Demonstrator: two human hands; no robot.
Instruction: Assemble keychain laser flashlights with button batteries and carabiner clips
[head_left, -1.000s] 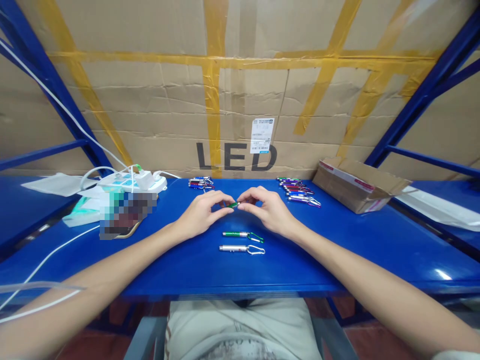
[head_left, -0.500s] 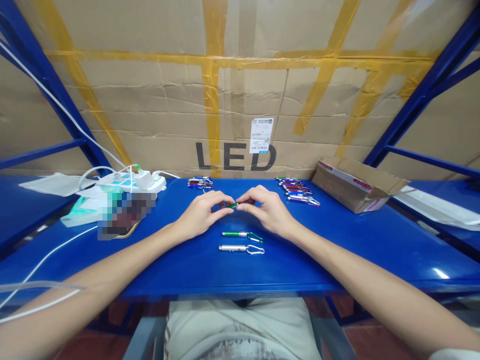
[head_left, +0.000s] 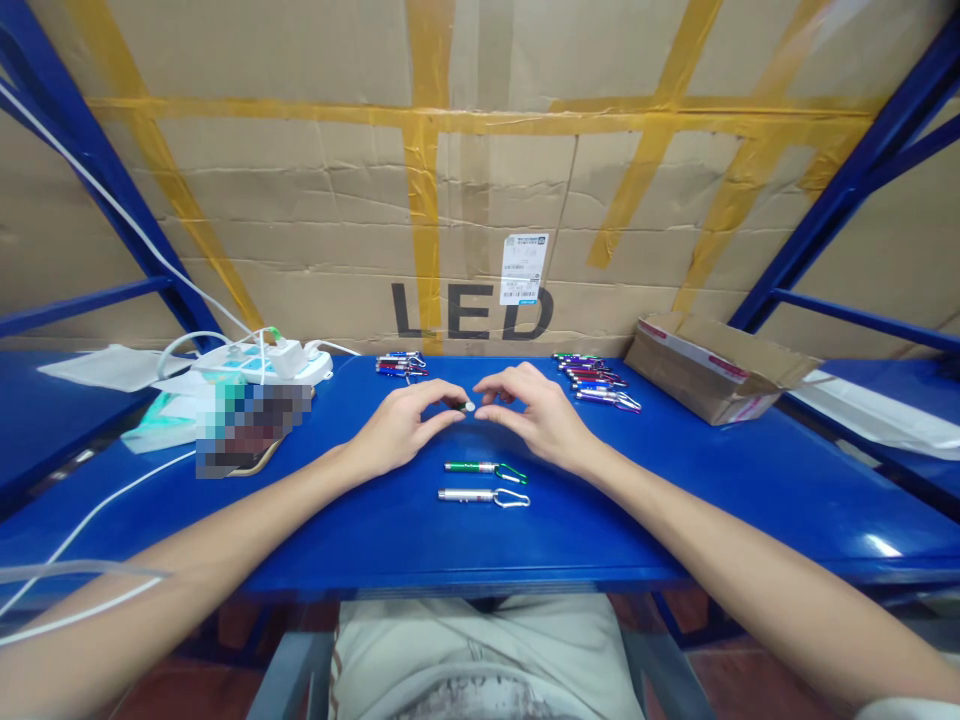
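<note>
One small item with a pale round end (head_left: 469, 407) marks the centre of the clock face, over the worktop (head_left: 637, 520); being tiny and partly covered by fingers, it cannot be identified with confidence. At 9 o'clock, the left hand (head_left: 390, 425) has its grip closed on this item, thumb against fingertips, apparently a pinch chosen to leave the pale end exposed. At 3 o'clock, the right hand (head_left: 544, 418) has its grip parted, its tips just beside that end and nothing seen between them. At 6 o'clock, a green tube (head_left: 469, 467) and, nearer the person, a silver tube (head_left: 465, 496) lie roughly parallel, clips to the right, presumably spaced for easy pick-up. Further out, similar clipped tubes form a bunch (head_left: 400, 358) at 10 o'clock and a row (head_left: 592, 377) at 3 o'clock, probably grouped so that they stay sorted. Beyond the row stands an open cardboard box (head_left: 675, 380); at 9 o'clock, a white power strip (head_left: 300, 372); at 12 o'clock, a taped carton wall (head_left: 315, 200) lettered LED.
</note>
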